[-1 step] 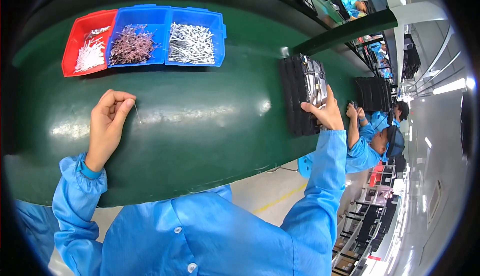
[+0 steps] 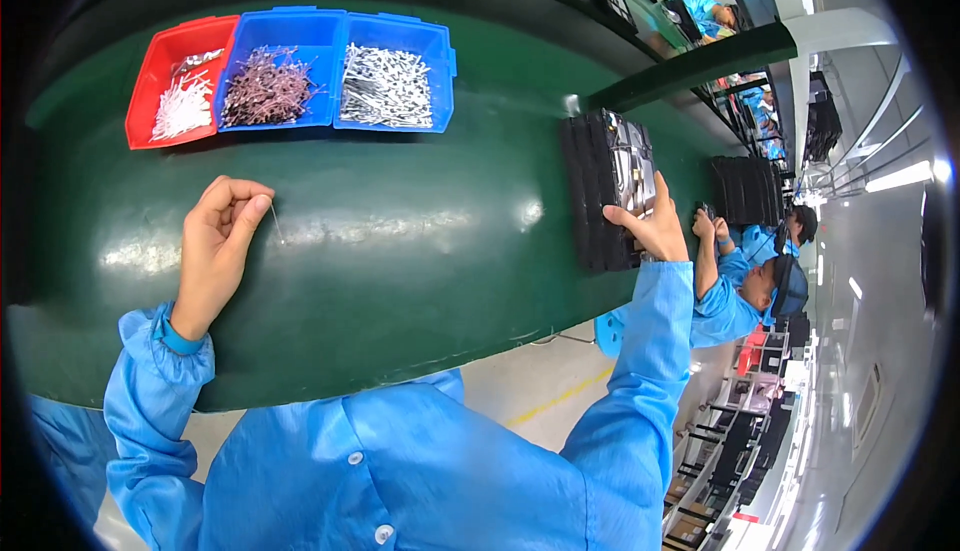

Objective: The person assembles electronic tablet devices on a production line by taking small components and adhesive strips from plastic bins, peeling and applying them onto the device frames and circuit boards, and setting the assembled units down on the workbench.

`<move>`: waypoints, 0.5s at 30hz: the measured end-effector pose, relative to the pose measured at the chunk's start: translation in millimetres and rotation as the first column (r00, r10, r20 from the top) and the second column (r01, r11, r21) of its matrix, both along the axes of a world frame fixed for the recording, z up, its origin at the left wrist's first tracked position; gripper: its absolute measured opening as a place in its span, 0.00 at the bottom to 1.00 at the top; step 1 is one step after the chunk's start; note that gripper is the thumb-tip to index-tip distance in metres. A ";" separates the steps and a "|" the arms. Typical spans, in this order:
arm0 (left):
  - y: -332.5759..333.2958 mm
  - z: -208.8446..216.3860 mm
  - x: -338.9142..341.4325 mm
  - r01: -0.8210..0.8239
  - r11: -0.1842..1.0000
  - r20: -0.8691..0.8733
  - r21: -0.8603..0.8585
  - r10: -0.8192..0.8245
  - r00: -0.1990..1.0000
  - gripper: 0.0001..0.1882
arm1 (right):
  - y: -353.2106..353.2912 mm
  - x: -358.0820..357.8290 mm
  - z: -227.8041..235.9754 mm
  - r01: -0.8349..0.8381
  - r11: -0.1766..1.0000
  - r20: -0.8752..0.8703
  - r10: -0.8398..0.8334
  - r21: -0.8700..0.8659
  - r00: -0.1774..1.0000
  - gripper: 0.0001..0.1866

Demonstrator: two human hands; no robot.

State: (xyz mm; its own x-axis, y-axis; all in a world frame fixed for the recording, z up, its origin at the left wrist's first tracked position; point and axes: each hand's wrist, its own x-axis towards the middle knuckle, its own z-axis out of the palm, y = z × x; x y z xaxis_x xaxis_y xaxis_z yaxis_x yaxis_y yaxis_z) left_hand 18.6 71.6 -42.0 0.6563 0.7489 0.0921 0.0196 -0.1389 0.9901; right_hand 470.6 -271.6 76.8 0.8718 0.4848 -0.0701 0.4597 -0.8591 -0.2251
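Observation:
My left hand (image 2: 217, 241) is closed in a pinch over the green table, and a thin, pale stick or wire (image 2: 277, 223) hangs down from its fingertips. At the right, my right hand (image 2: 657, 226) grips the top of a stack of black trays (image 2: 592, 196). Its thumb lies over the near part and its fingers reach along the far side. Dark and silvery flat parts (image 2: 632, 166) show on the uppermost tray; what lies under the palm is hidden.
Beyond my left hand stand a red bin (image 2: 143, 101) with white sticks and two joined blue bins (image 2: 448, 91), one of brownish pieces, one of black-and-white pieces. A green post (image 2: 700, 63) rises behind the trays. Co-workers in blue (image 2: 728, 301) sit at the right beside more black trays (image 2: 748, 188).

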 end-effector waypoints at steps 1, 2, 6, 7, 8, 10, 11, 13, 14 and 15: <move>0.2 0.8 -0.5 0.001 1.000 0.014 -0.011 -0.001 1.000 0.07 | 6.1 -9.6 6.7 -0.003 1.000 -0.028 0.004 0.030 1.000 0.72; 0.3 1.2 -1.5 0.002 1.000 0.027 -0.023 -0.002 1.000 0.07 | 6.8 -11.4 7.1 -0.011 1.000 -0.027 0.011 0.027 1.000 0.72; 5.5 0.6 -7.0 0.003 1.000 0.014 -0.031 -0.003 1.000 0.07 | 7.8 -10.1 1.1 -0.069 0.997 0.005 0.069 0.043 0.998 0.72; 5.7 -0.6 -8.7 0.002 0.999 0.021 -0.040 -0.001 1.000 0.07 | 8.2 -8.3 -1.7 -0.068 0.996 0.006 0.068 0.058 0.998 0.72; 6.4 -1.1 -10.0 -0.001 0.999 0.026 -0.048 0.002 1.000 0.07 | 7.0 -6.2 -1.5 -0.079 0.995 -0.002 0.079 0.058 0.997 0.72; 4.8 2.6 -2.4 0.003 0.999 0.061 -0.047 0.000 0.998 0.07 | 4.8 -6.5 -9.2 -0.159 0.986 0.147 0.151 0.050 0.978 0.67; 3.8 5.6 -2.9 0.008 0.999 0.097 -0.046 -0.003 0.995 0.07 | 13.3 -26.3 -9.4 -0.252 0.965 0.357 0.210 0.075 0.910 0.61; 0.1 12.5 5.8 0.079 0.990 0.133 -0.114 -0.063 0.989 0.05 | 43.9 -81.6 8.5 -0.388 0.877 0.499 0.211 0.282 0.841 0.48; -1.1 22.6 8.7 0.138 0.984 0.122 -0.115 -0.124 0.985 0.05 | 64.5 -115.6 14.9 -0.403 0.788 0.436 0.192 0.465 0.879 0.41; -6.6 27.1 11.5 0.166 0.949 0.171 -0.267 -0.123 0.978 0.05 | 83.1 -146.7 17.8 -0.422 0.734 0.312 0.294 0.532 0.904 0.36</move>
